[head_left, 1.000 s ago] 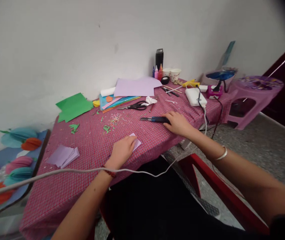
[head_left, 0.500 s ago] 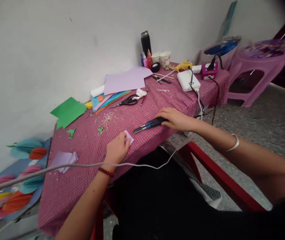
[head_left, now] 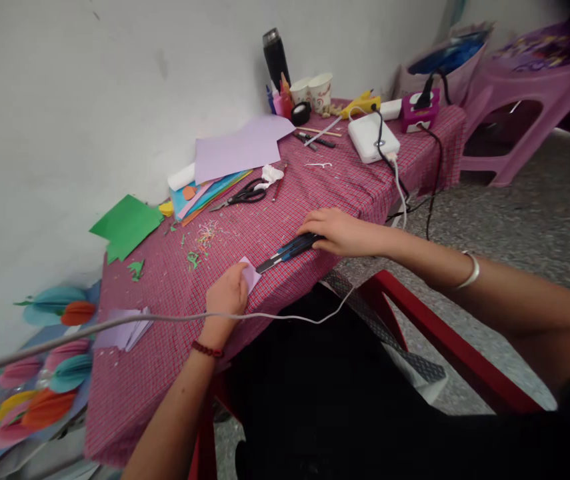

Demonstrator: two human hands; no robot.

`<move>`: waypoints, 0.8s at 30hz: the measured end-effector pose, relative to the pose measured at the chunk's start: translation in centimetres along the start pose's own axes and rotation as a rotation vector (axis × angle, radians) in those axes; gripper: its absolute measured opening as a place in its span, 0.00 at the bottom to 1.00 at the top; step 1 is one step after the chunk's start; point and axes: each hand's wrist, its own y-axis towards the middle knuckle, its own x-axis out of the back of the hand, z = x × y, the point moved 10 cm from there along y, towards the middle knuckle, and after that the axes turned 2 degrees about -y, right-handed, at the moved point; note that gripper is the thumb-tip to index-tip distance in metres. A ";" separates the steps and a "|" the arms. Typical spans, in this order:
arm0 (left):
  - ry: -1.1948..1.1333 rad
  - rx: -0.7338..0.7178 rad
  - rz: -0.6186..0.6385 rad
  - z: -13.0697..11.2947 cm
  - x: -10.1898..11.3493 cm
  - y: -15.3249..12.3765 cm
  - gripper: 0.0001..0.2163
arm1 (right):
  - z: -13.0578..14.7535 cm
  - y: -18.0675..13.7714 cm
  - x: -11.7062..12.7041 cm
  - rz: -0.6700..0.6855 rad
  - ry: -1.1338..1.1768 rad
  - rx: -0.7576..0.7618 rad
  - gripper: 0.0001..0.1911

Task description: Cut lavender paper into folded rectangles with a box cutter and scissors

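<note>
My left hand (head_left: 227, 291) is closed on a small piece of lilac paper (head_left: 251, 275), holding it near the table's front edge. In my right hand (head_left: 337, 232) is a black and blue stapler (head_left: 289, 251), gripped at its rear end. The stapler's jaw end points left and meets the right edge of the lilac paper; I cannot tell whether the paper lies between the jaws. A stack of lilac paper pieces (head_left: 123, 329) lies to the left of my left hand on the checked tablecloth (head_left: 175, 373).
Beyond my hands lie black scissors (head_left: 247, 193), large lilac sheets (head_left: 237, 153), green paper (head_left: 129, 227) and paper scraps (head_left: 207, 235). A white power bank (head_left: 372, 139) and a yellow glue gun (head_left: 362, 105) are at the back right. A grey cable (head_left: 165, 319) crosses in front of my left wrist.
The stapler's jaw end has come up to the lilac paper, closing the small gap between them. My left hand still holds the paper. The whole view has shifted slightly.
</note>
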 end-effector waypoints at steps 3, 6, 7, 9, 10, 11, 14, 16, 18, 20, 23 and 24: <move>-0.030 -0.065 -0.022 -0.3 -0.1 -0.1 0.18 | 0.4 0.7 -0.3 0.014 0.013 0.028 0.16; -0.057 -0.086 -0.027 -0.3 -0.1 -0.1 0.20 | 0.9 1.7 -0.9 0.054 0.037 0.081 0.17; -0.069 -0.091 -0.028 -0.3 -0.1 -0.1 0.20 | 1.0 2.1 -1.0 0.069 0.049 0.098 0.17; -0.097 -0.099 -0.029 -0.2 0.0 -0.1 0.20 | 1.3 2.9 -1.4 0.093 0.079 0.134 0.17; -0.109 -0.101 -0.028 -0.2 -0.1 -0.1 0.20 | 1.4 3.2 -1.5 0.100 0.096 0.154 0.17; -0.116 -0.100 -0.026 -0.1 -0.1 -0.1 0.20 | 1.6 3.5 -1.6 0.106 0.114 0.173 0.17; -0.127 -0.093 -0.025 0.1 -0.2 -0.1 0.20 | 2.0 3.7 -1.8 0.126 0.169 0.218 0.16; -0.132 -0.094 -0.030 0.0 -0.1 -0.2 0.20 | 2.2 3.3 -1.6 0.129 0.200 0.238 0.16; -0.134 -0.096 -0.043 -0.2 0.1 -0.4 0.21 | 2.4 2.5 -1.3 0.120 0.218 0.246 0.15; -0.131 -0.095 -0.051 -0.3 0.2 -0.5 0.20 | 2.5 1.6 -1.0 0.105 0.219 0.228 0.15; -0.123 -0.098 -0.037 -0.5 0.3 -0.6 0.20 | 2.5 0.9 -0.8 0.086 0.201 0.183 0.15; -0.120 -0.099 -0.029 -0.5 0.2 -0.6 0.20 | 2.6 0.9 -0.8 0.081 0.196 0.175 0.15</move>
